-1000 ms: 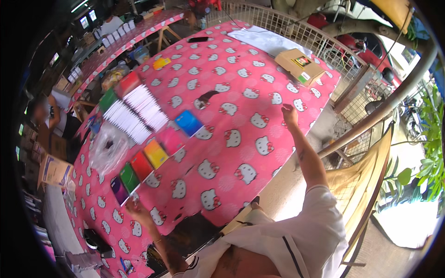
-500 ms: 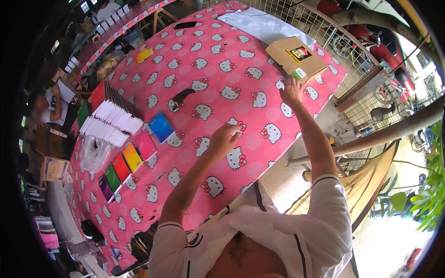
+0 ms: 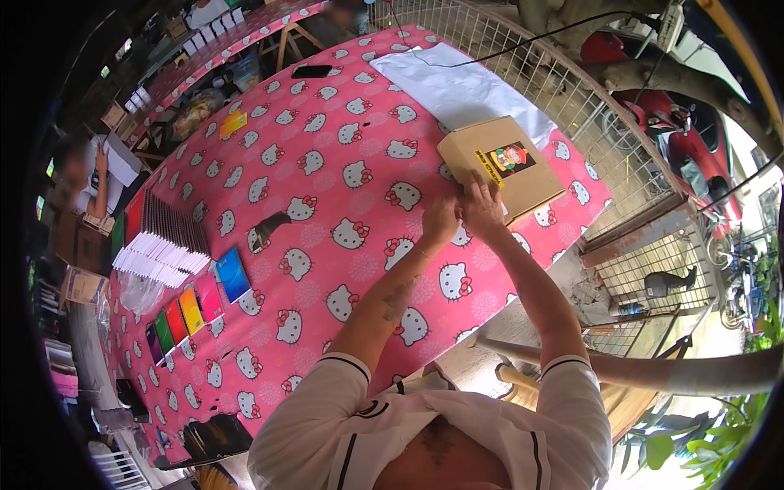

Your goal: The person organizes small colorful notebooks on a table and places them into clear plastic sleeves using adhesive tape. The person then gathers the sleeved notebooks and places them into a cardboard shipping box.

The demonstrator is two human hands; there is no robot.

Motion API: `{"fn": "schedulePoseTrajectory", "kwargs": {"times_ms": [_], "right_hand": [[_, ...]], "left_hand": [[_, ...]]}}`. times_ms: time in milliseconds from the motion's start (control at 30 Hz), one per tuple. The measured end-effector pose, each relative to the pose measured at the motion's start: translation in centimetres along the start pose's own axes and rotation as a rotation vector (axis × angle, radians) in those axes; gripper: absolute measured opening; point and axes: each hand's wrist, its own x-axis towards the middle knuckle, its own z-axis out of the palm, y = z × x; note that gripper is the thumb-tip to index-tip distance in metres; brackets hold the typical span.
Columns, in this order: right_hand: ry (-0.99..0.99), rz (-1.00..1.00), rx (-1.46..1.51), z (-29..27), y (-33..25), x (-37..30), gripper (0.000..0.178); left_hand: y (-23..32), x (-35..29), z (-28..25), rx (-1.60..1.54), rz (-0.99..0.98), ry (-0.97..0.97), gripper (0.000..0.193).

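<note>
A brown cardboard box [image 3: 535, 178] lies on the pink patterned tablecloth [image 3: 327, 237], a dark square picture and a yellow strip on its top. My right hand [image 3: 484, 204] rests over the box's near left edge, its fingers stretched onto the top and covering part of it. Close beside it, almost touching, my left hand [image 3: 442, 219] is closed at the same corner with its fingers curled in. Whatever the left fingers may pinch is hidden.
Left on the table stand stacked spiral notebooks [image 3: 163, 241] and a row of coloured notebooks [image 3: 211, 296]. A white sheet [image 3: 457, 82] lies behind the box, with a black phone [image 3: 312, 72] farther left. A wire fence [image 3: 604, 122] borders the far right. Another person [image 3: 94, 180] sits at left.
My left hand has moved up and right to the box, closing beside my right hand. The right hand has shifted onto the box's near left edge. The view has turned somewhat.
</note>
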Motion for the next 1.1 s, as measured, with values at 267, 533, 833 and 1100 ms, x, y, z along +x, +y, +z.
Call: {"fn": "schedulePoseTrajectory", "kwargs": {"times_ms": [267, 533, 833, 1100], "right_hand": [[-0.142, -0.073, 0.032, -1.7, 1.2, -0.7, 0.056], [-0.076, 0.115, 0.686, -0.8, -8.7, -3.2, 0.039], [-0.177, 0.298, 1.768, -3.4, -22.7, -9.6, 0.020], [0.068, 0.469, 2.194, -9.2, -27.9, -12.6, 0.022]], "left_hand": [[-3.2, -5.8, -9.7, 0.261, 0.363, -0.094, 0.012], [-3.0, -19.9, -22.1, 0.188, 0.155, -0.136, 0.016], [-1.8, -24.7, -26.0, -0.705, -0.421, 0.113, 0.026], [-4.9, -27.9, -30.8, -0.438, -0.412, 0.297, 0.026]]}}
